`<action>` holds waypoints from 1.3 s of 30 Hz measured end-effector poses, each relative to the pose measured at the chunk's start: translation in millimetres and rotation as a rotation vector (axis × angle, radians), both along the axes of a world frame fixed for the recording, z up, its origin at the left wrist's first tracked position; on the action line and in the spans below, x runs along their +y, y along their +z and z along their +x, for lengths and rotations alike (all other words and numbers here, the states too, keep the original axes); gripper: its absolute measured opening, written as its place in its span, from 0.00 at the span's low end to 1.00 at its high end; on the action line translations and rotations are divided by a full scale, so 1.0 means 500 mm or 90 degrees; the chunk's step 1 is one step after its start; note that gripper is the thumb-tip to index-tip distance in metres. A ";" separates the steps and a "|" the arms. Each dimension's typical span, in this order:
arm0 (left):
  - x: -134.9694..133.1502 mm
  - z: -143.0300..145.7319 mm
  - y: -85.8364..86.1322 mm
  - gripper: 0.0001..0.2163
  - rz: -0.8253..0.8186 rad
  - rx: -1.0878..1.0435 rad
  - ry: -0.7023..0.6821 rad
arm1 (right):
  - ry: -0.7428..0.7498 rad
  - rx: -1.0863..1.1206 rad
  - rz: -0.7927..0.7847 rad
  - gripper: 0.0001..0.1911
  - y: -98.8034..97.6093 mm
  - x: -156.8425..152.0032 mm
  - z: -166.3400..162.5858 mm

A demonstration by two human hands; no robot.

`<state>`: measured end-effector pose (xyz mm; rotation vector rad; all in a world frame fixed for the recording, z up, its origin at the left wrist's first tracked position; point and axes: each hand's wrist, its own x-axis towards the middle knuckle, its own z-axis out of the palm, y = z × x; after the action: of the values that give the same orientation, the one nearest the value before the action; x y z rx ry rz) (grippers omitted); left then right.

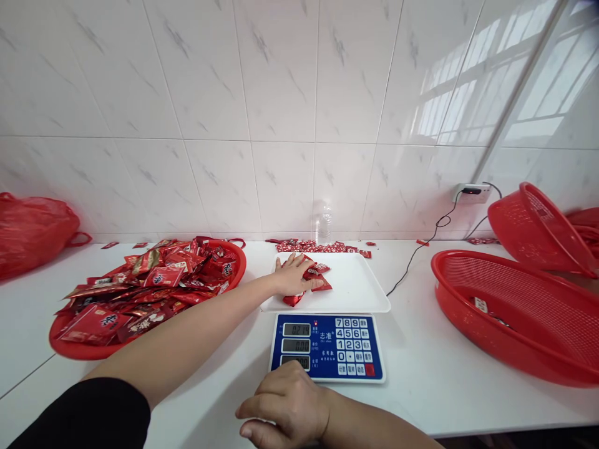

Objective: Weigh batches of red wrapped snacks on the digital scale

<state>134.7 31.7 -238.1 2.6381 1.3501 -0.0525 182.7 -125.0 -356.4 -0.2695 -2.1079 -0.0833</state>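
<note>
My left hand (294, 275) lies with its fingers spread over several red packets (321, 280) on the white weighing tray (355, 284). The palm and part of the packets are hidden under it. In front of the tray is the blue panel of the digital scale (327, 346), whose top display appears to read 0.214. My right hand (285, 405) hovers at the near edge of the panel, its fingers loosely curled in and nothing visible in them. It covers part of the lowest display. Left of the scale, a red basket (241, 265) is heaped with red packets (163, 274).
A large red basket (515, 349) with a few small items inside stands at right, another red basket (528, 234) tilted behind it. A black cable (412, 259) runs to a wall socket (473, 193). A clear bottle (322, 224) and small red packets (337, 247) lie along the wall. A red bag (35, 231) sits far left.
</note>
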 end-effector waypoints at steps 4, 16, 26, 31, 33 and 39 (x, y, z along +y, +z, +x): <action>-0.003 -0.022 0.011 0.44 -0.009 0.014 -0.140 | 0.004 -0.005 0.001 0.14 -0.001 -0.002 -0.002; 0.013 0.002 -0.013 0.40 0.061 -0.008 -0.115 | -0.005 -0.009 -0.005 0.14 0.001 0.000 0.001; 0.006 -0.002 0.007 0.29 -0.025 -0.036 -0.178 | -0.001 0.031 0.003 0.14 0.001 0.001 -0.001; 0.025 -0.057 0.037 0.23 -0.022 -0.179 -0.183 | -0.005 -0.005 -0.008 0.14 0.000 -0.001 0.002; 0.050 -0.094 0.047 0.20 0.027 -0.274 -0.094 | -0.010 -0.031 -0.013 0.14 -0.001 -0.002 0.003; 0.123 -0.239 0.058 0.12 0.122 -0.214 0.291 | 0.009 0.011 -0.025 0.12 0.013 -0.014 0.007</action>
<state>15.3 93.3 -209.1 2.2617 1.8542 0.5773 186.2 -132.0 -350.0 -0.2776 -2.0960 -0.0315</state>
